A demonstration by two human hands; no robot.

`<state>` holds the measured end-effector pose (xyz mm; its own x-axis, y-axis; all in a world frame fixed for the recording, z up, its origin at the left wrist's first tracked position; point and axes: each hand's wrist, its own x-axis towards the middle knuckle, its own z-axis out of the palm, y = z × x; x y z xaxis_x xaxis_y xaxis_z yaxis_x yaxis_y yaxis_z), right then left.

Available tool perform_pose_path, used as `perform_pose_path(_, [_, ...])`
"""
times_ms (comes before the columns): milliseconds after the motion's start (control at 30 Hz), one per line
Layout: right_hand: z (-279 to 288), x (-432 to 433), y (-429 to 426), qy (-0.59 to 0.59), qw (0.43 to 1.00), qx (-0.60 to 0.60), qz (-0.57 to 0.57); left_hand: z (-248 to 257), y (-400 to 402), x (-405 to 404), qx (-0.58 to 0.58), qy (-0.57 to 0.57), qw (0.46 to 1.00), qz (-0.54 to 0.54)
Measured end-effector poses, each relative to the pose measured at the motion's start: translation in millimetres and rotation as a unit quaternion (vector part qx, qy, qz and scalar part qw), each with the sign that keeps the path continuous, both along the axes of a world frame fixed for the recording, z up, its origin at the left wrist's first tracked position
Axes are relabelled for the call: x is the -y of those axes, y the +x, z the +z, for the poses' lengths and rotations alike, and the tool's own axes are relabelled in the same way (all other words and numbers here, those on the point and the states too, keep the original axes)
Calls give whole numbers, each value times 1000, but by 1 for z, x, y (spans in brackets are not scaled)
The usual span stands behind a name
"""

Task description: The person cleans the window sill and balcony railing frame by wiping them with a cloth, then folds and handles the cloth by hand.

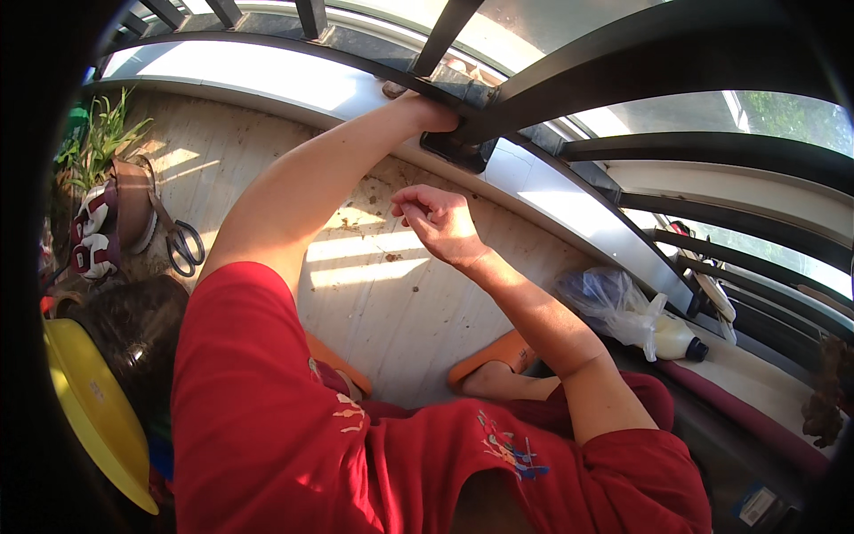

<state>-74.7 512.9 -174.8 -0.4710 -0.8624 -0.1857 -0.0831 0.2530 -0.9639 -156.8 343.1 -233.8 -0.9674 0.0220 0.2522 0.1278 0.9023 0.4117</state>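
Note:
My left arm reaches up to the black metal railing (pixel 467 107). The visible part of my left hand (pixel 437 115) is at the railing, and its fingers are hidden behind the bars. Just below that hand, a black plastic-looking object (pixel 459 152) rests on the white ledge (pixel 514 170); the railing covers part of it. My right hand (pixel 437 223) hovers over the floor, lower than the ledge in the picture. Its fingers are loosely curled in with the thumb close to them, and nothing shows in its grasp.
Scissors (pixel 185 247), a brown plant pot (pixel 133 200), red-and-white work gloves (pixel 95 230) and a yellow basin (pixel 97 407) stand at left. A plastic bag (pixel 610 300) and a dark-capped bottle (pixel 674 337) lie at right. Dirt bits dot the floor (pixel 373 267) between my orange slippers (pixel 490 360).

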Motion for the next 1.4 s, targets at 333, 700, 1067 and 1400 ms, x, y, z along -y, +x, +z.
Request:
perform_pose_path(333, [1,0,-4,-24,997,-75,-6,50,103,-9,91,32,994,57])
perform_pose_path(700, [-18,-14,19,-86,983,-115,-116,61,148,-34,122,692,696,144])
perform_pose_path(1067, [9,21,-30,-70,833,-544,-69,44,122,-31,91,793,583,150])
perform_pose_path(1400, [2,-41,-72,22,812,-583,27,10,104,-100,64,525,808,259])
